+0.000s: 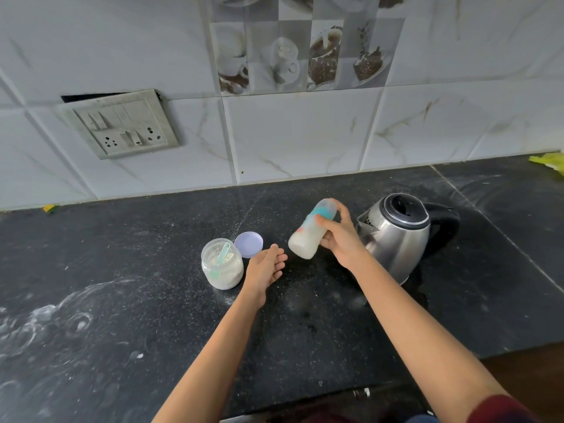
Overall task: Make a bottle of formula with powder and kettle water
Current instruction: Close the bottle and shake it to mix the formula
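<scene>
Bottle (pixel 310 232) is gripped in the right hand (pixel 338 239), off the table (pixel 122 300), tilted with its base down-left and its top up-right. Right fingers (pixel 344 210) curl round the far side and the thumb presses the near side, at the teal band. White liquid fills the lower part. The bottle is motion-blurred and its top is unclear.

Left hand (pixel 266 268) is open with the palm turned up and toward the bottle. Left fingers (pixel 279 260) are loosely spread, slightly bent, and hold nothing. The hand sits just left of and below the bottle base, with a gap between them. It is just right of the jar (pixel 222 270); cannot tell if the wrist touches it.

Jar is clear, uncapped and upright on the table, with white powder inside. A pale green scoop (pixel 225 252) stands in the powder, leaning on the rim. A lilac lid (pixel 248 245) lies flat just behind the jar, near the left fingertips.

Steel kettle (pixel 399 239) with a black lid and handle stands on the table to the right, spout pointing left. The right hand overlaps its spout side in view.

Table is black stone with white smears at the left. A switch plate (pixel 119 125) is on the tiled wall (pixel 305 132). A yellow object (pixel 549 161) is at the far right edge. A dark red sleeve (pixel 500 410) is on the right arm.
</scene>
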`<state>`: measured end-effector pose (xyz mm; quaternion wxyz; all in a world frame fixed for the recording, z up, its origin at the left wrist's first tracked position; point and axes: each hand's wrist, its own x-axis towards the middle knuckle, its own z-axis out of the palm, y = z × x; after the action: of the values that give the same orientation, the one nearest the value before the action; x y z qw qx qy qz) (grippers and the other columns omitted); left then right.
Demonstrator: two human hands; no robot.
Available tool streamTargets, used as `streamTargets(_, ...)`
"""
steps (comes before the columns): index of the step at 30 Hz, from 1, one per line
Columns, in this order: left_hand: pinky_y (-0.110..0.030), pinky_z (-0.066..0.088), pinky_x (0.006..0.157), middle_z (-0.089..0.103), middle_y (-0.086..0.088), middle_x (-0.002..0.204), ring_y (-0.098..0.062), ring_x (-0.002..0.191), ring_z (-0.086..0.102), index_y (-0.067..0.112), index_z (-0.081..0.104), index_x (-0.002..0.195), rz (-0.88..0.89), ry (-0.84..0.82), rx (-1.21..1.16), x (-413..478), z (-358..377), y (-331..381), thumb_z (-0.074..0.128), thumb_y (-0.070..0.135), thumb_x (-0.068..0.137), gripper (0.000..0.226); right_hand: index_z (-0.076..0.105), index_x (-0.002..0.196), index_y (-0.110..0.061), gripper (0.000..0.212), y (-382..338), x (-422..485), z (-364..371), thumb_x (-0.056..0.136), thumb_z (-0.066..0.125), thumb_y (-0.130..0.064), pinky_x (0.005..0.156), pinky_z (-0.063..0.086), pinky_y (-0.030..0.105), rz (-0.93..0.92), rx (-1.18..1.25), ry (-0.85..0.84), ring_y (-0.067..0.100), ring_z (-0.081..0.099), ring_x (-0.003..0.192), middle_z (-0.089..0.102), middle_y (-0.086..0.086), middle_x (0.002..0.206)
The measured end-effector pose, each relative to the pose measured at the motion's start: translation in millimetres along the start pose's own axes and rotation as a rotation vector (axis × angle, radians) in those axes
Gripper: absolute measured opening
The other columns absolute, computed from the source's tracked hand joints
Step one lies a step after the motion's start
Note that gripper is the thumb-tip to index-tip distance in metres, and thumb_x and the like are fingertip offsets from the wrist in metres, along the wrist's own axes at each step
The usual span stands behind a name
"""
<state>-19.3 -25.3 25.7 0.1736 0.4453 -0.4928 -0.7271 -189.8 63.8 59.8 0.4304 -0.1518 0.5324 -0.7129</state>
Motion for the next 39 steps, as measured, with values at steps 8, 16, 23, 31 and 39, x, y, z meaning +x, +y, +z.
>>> streamTargets(8, -0.028, 0.054, 0.087, 0.073, 0.003, 0.097, -0.008, 0.086, 0.063, 0.016, 0.069, 0.105, -0.006, 0.003, 0.008, 0.4, 0.4, -0.2, 0.05, 0.039, 0.102, 0.03, 0.042, 0.133, -0.037, 0.065, -5.5, 1.7, 3.7, 0.084, 0.071, -0.005, 0.083, 0.058, 0.044, -0.016, -0.017, -0.029, 0.032, 0.06, 0.114, 0.051, 0.01, 0.131)
streamTargets(16, -0.031, 0.053, 0.091, 0.072, 0.003, 0.096, -0.009, 0.086, 0.062, 0.015, 0.069, 0.105, 0.002, 0.004, -0.006, 0.0, 0.3, 0.5, 0.05, 0.038, 0.102, 0.03, 0.04, 0.136, -0.036, 0.067, -0.8, 1.4, 3.3, 0.084, 0.07, -0.005, 0.083, 0.058, 0.044, 0.005, -0.02, -0.018, 0.031, 0.061, 0.113, 0.051, 0.011, 0.131)
streamTargets(23, -0.031, 0.053, 0.091, 0.073, 0.002, 0.099, -0.01, 0.088, 0.062, 0.016, 0.069, 0.104, -0.001, 0.004, -0.009, 1.2, -0.4, 0.0, 0.05, 0.038, 0.102, 0.029, 0.047, 0.128, -0.036, 0.058, 1.2, 3.9, -1.8, 0.084, 0.072, -0.007, 0.076, 0.059, 0.042, 0.042, -0.013, -0.018, 0.031, 0.063, 0.11, 0.052, 0.013, 0.133)
streamTargets(31, -0.031, 0.053, 0.091, 0.073, 0.002, 0.099, -0.009, 0.088, 0.063, 0.017, 0.069, 0.105, -0.006, -0.006, 0.001, 1.4, -0.3, -0.6, 0.05, 0.039, 0.101, 0.029, 0.042, 0.136, -0.033, 0.067, -0.6, 5.6, -3.1, 0.083, 0.07, -0.003, 0.085, 0.058, 0.047, 0.023, 0.033, -0.031, 0.034, 0.06, 0.116, 0.049, 0.013, 0.134)
streamTargets(39, -0.029, 0.054, 0.088, 0.074, 0.004, 0.098, -0.009, 0.089, 0.064, 0.018, 0.07, 0.106, -0.051, -0.027, 0.023, 1.9, -0.8, 0.0, 0.05, 0.042, 0.101, 0.031, 0.044, 0.137, -0.032, 0.064, -3.3, 3.5, -0.3, 0.084, 0.068, -0.004, 0.078, 0.058, 0.043, 0.041, 0.062, -0.107, 0.031, 0.065, 0.108, 0.052, 0.012, 0.13)
